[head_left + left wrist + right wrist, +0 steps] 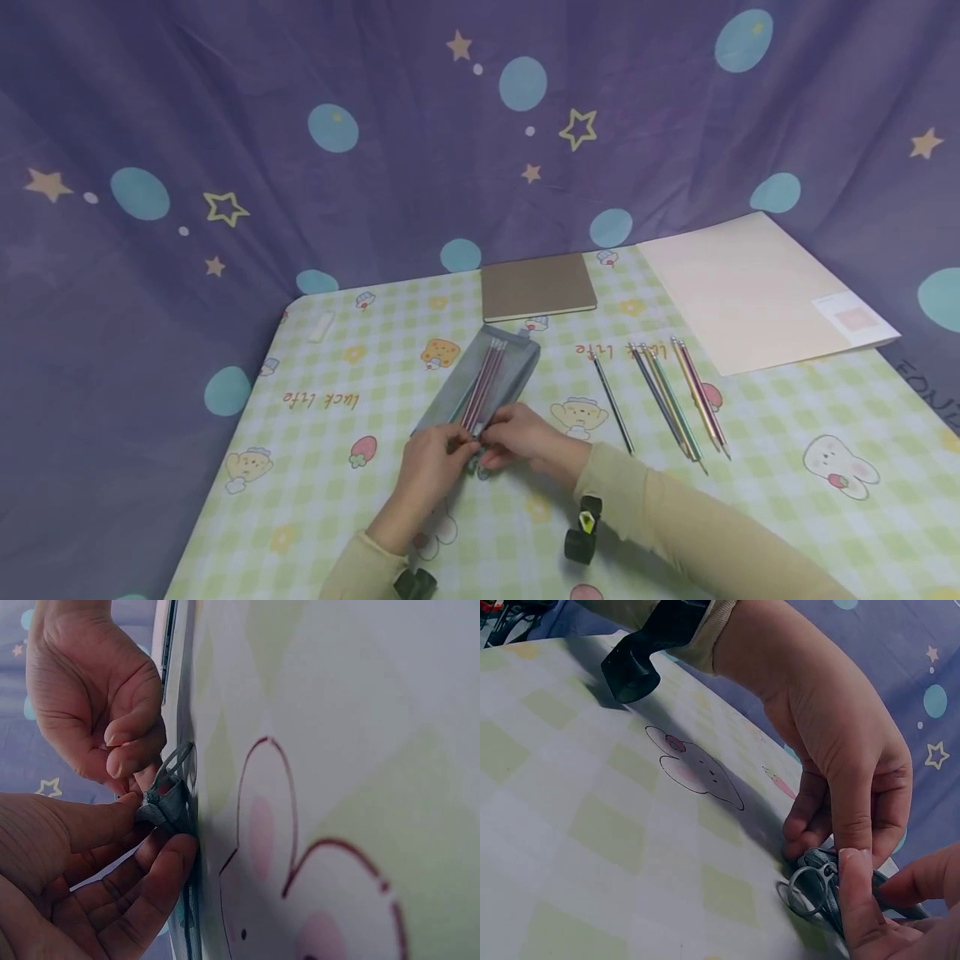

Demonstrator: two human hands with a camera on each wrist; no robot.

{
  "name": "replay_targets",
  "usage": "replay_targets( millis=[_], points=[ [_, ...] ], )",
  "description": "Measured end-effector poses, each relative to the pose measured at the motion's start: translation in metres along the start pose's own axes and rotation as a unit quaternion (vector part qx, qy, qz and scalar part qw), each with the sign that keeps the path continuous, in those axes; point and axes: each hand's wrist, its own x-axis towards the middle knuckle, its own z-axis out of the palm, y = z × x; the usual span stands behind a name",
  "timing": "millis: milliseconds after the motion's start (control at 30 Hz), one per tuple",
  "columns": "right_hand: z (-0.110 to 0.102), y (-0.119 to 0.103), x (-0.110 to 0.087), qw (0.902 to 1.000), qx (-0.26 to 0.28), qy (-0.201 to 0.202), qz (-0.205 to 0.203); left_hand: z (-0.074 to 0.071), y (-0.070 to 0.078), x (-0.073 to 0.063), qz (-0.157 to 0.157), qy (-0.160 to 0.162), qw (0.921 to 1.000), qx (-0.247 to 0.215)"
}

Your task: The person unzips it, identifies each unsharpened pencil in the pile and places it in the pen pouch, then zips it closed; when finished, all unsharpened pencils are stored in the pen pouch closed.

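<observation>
A translucent grey-green pencil case [448,398] lies slantwise on the table, several dark red pencils [484,383] showing along its inside. At the near end of the case, my left hand [431,465] pinches the fabric between thumb and fingers, seen closely at the case's corner [171,808] in the left wrist view. My right hand [531,437] grips the same end with curled fingers, right against the left hand. Beside them in the right wrist view, a metal ring and zip end [816,862] stick out; the right fingertips are partly hidden.
Right of the case lie a single dark pencil [613,404] and several loose pencils [667,404]. A brown notebook [536,287] and a large cream folder [750,292] are at the back. A white eraser-like block [321,327] sits far left. A purple curtain [420,183] hangs behind.
</observation>
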Motion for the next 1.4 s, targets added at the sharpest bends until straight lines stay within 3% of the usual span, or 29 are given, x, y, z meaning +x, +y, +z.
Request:
replay_targets(
  millis=[267, 600, 833, 1167, 1400],
  points=[
    [-0.002, 0.004, -0.001, 0.9997, 0.005, -0.021, -0.005, 0.001, 0.0, -0.001, -0.003, 0.003, 1.0, -0.001],
    [-0.012, 0.002, -0.016, 0.999, 0.013, -0.012, -0.042, 0.002, -0.005, 0.0, 0.001, 0.011, 0.9999, 0.001],
    [-0.023, 0.001, -0.027, 0.9984, -0.004, -0.01, -0.055, 0.001, -0.007, 0.001, -0.019, 0.003, 0.9998, -0.005],
    [-0.061, -0.004, -0.052, 0.9948, -0.054, -0.009, -0.086, 0.001, -0.006, 0.001, -0.029, -0.001, 0.9995, -0.014],
    [-0.1, -0.007, -0.068, 0.9931, -0.065, 0.046, -0.087, 0.002, -0.005, 0.002, -0.028, -0.004, 0.9995, -0.017]
  ],
)
